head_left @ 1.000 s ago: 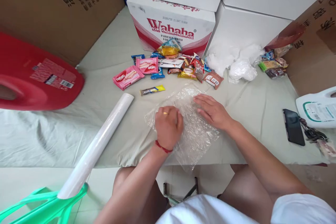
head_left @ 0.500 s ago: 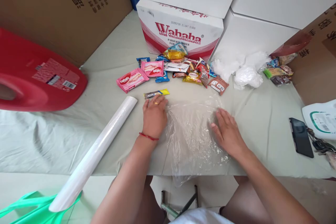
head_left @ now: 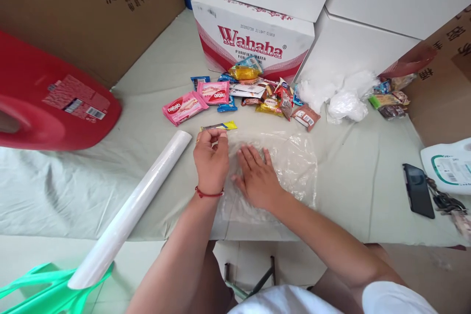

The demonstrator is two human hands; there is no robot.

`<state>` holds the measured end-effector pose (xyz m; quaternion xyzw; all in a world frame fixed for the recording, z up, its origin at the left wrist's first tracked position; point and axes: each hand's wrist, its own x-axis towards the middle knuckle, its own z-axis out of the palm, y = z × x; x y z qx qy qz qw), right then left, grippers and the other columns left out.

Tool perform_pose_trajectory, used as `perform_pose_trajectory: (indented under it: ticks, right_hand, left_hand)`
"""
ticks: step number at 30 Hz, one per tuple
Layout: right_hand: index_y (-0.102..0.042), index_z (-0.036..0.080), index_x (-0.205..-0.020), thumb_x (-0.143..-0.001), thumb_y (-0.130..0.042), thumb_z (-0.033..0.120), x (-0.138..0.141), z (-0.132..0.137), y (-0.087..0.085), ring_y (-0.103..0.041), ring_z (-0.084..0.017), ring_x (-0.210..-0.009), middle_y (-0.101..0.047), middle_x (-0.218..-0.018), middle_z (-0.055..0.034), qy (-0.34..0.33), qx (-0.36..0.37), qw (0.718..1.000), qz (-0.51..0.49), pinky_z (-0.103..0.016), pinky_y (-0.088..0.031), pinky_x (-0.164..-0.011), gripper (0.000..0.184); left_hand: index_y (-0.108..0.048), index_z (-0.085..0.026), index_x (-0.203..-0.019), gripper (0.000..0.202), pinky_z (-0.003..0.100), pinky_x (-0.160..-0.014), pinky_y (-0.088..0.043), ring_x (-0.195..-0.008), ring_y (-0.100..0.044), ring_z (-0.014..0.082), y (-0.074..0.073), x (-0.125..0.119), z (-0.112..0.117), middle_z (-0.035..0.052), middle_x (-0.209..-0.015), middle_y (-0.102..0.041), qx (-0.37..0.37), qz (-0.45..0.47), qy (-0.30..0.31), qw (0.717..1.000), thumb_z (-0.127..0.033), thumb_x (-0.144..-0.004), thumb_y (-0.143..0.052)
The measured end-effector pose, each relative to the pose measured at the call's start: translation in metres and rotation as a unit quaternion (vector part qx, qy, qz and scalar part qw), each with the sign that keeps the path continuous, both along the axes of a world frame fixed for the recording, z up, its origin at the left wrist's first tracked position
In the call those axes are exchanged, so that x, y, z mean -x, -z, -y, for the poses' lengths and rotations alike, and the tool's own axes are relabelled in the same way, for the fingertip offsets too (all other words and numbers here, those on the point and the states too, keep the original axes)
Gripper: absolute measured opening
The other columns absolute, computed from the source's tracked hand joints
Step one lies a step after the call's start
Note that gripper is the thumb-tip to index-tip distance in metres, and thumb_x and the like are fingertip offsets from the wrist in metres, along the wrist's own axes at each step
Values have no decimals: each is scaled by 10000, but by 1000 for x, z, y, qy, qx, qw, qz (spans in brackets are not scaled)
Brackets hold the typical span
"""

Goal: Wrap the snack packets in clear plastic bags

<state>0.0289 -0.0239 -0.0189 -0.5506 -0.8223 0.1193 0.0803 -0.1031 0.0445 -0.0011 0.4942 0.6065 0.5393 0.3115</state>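
Observation:
A sheet of clear plastic film (head_left: 296, 171) lies wrinkled on the cloth in front of me. My right hand (head_left: 257, 176) rests flat on its left part, fingers spread. Just left of the sheet, my left hand (head_left: 211, 159) is closed, thumb against curled fingers; whatever is in the pinch is hidden. Right beyond its knuckles lies a small yellow and dark snack packet (head_left: 224, 126). A long white roll of film (head_left: 136, 203) lies slantwise to the left of my left hand.
Behind the sheet are piled snacks, including pink wafer packs (head_left: 185, 108), before a Wahaha carton (head_left: 253, 41). Crumpled plastic (head_left: 346, 103) lies right of them. A red jug (head_left: 59, 93) stands left; a phone (head_left: 418, 190) and white bottle (head_left: 451, 167) lie right.
My right hand has moved left from the sheet's right side onto its left part. My left hand has curled its fingers into a pinch. The film's near edge no longer hangs over the table edge.

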Motion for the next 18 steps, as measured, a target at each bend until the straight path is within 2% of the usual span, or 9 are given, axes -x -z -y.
perform_pose_trajectory:
  ticks: [3,5,7,9,12,15,18]
  right_hand:
    - [-410,85,-1589,-1079,-335,483,5,-14,-17,-242,-326,-1595,-333,-1686,-162,50,3,999,-17,-632,-146,-1295,651]
    - [-484,91,-1542,-1075,-356,444,-7,-14,-31,-352,-310,-1542,-444,-1631,-154,52,-29,997,-46,-559,-221,-1301,599]
    - [-574,100,-1460,-1066,-395,389,-29,-8,-41,-471,-297,-1444,-566,-1525,-155,69,-90,990,-90,-483,-328,-1267,520]
    - [-644,116,-1362,-1052,-432,353,-57,-1,-43,-565,-305,-1310,-665,-1374,-163,107,-142,976,-124,-470,-452,-1163,444]
    - [-693,144,-1245,-1031,-460,333,-99,-7,-39,-628,-332,-1138,-730,-1188,-147,168,-163,966,-114,-499,-539,-993,368]
    - [-693,173,-1225,-1004,-462,292,-129,-37,-34,-628,-341,-1114,-729,-1156,-129,207,-148,965,-59,-508,-539,-955,342]
    - [-644,196,-1324,-953,-507,245,-141,-84,-33,-574,-348,-1224,-677,-1286,-133,210,-123,970,0,-522,-505,-1024,398]
  left_hand:
    - [-662,-187,-933,151,264,-750,-527,-807,-621,132,-1,-2,-1,23,-932,-654,-20,1,-26,999,-316,-946,-584]
    - [-657,-189,-929,134,276,-763,-532,-867,-635,148,-6,-4,2,37,-966,-666,-51,-29,-37,998,-289,-955,-572]
    - [-654,-191,-927,121,300,-787,-544,-962,-648,176,-13,-8,7,63,-1015,-678,-104,-86,-36,990,-252,-961,-556]
    - [-661,-189,-935,119,344,-851,-555,-1014,-655,198,-20,-13,12,85,-1043,-693,-168,-158,-11,973,-212,-961,-548]
    - [-698,-188,-973,164,420,-997,-532,-1078,-665,232,-22,-21,13,93,-1039,-738,-223,-262,91,935,-175,-961,-535]
    - [-740,-184,-1041,253,479,-1107,-476,-1234,-642,278,-10,-25,5,105,-1101,-774,-168,-350,192,901,-200,-989,-493]
    - [-716,-136,-1248,367,505,-1203,-392,-1397,-552,305,8,-28,-4,161,-1371,-696,-72,-414,238,875,-258,-1023,-453]
